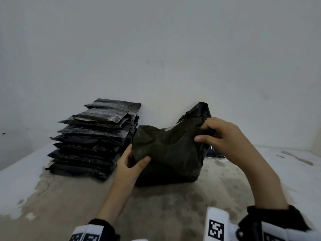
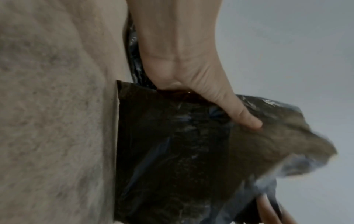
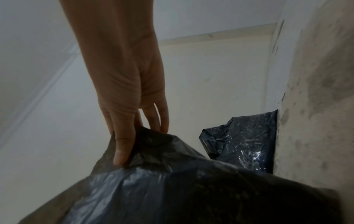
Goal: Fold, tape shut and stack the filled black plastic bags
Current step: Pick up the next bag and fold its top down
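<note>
A filled black plastic bag [image 1: 166, 150] stands on the stained floor [image 1: 156, 206] in the middle of the head view, its loose top pointing up to the right. My left hand [image 1: 133, 160] pinches the bag's left upper corner between thumb and fingers; in the left wrist view the thumb [image 2: 247, 118] presses on the bag [image 2: 172, 151]. My right hand [image 1: 213, 134] grips the bag's right upper part, the plastic bunched under its fingers. In the right wrist view the thumb [image 3: 120, 153] lies on the crumpled black plastic [image 3: 172, 189].
A tall stack of flat, folded black bags [image 1: 93, 138] stands to the left against the white wall [image 1: 156, 49]. Another black bag [image 1: 215, 153] lies behind the held one on the right, also seen as the shiny bag [image 3: 247, 142] in the right wrist view.
</note>
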